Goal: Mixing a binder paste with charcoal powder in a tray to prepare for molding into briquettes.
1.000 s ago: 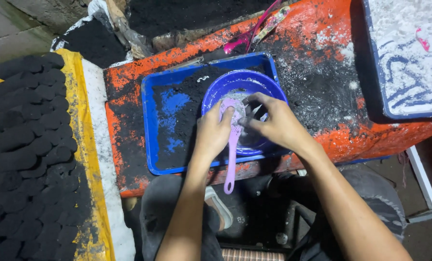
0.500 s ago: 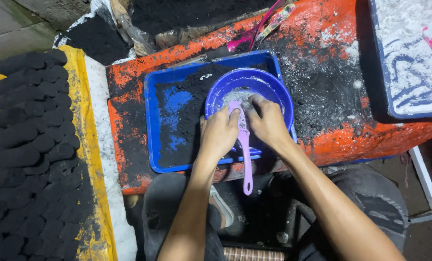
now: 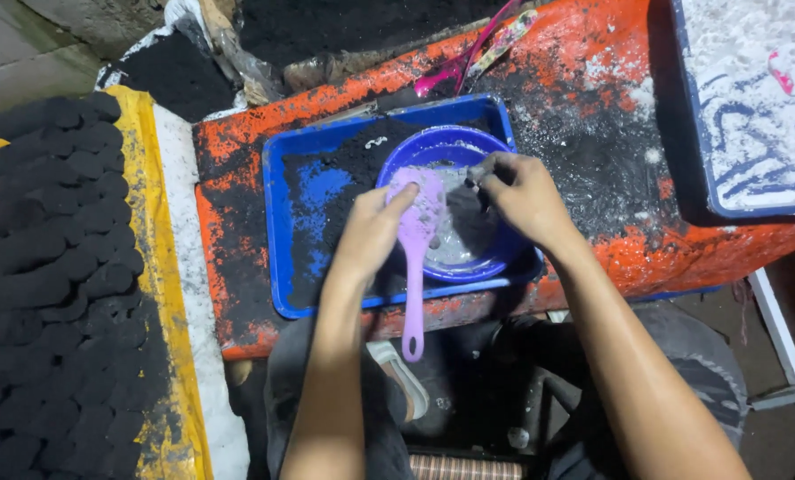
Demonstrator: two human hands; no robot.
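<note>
Head view, from the left: rows of black moulded lumps [image 3: 51, 293] lie on a yellow sheet [image 3: 162, 267], well apart from the work. Next comes an orange bench [image 3: 237, 151] smeared with black powder, and on it a blue tray [image 3: 277, 222] holding loose black powder and a round blue bowl [image 3: 415, 147] with pale grey powder inside.

The left hand [image 3: 371, 233] holds a lilac plastic scoop [image 3: 418, 236] at its broad head, fingers closed over the upper edge and the thumb side, while the handle hangs down past the tray's near rim. The head of the scoop sits over the bowl's left half. The right hand [image 3: 522, 196] reaches in from the other side, fingertips pinched together on something small and dark at the bowl's far rim; what it is cannot be told.

By the look of it, the step in hand is filling or dusting the scoop over the bowl. A next move would call for keeping the scoop level so powder falls back into the bowl.

Further right stands a second blue tray [image 3: 695, 191] dusted white.
</note>
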